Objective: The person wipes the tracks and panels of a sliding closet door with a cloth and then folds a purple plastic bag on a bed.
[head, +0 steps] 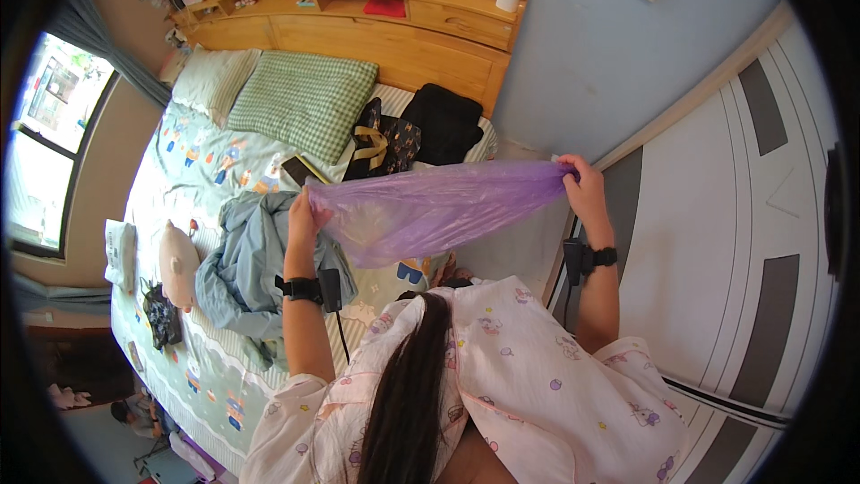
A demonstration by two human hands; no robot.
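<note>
A thin, translucent purple plastic bag (437,208) is stretched sideways in front of my chest. My left hand (306,215) grips its left end, above a crumpled grey-blue garment or cloth (248,269) on the bed. At the other end, my right hand (586,185) pinches the gathered purple plastic, close to the wardrobe side. The bag hangs in loose folds between the two hands and hides part of the bed edge and floor. Both wrists wear black straps with small devices.
The bed (222,390) holds a green checked pillow (306,97), a black patterned bag (386,144), folded black cloth (443,122), a phone (302,170) and a plush toy (178,265). A wooden headboard (403,40) stands behind. White wardrobe doors (692,228) rise at right. Another person (138,415) is at lower left.
</note>
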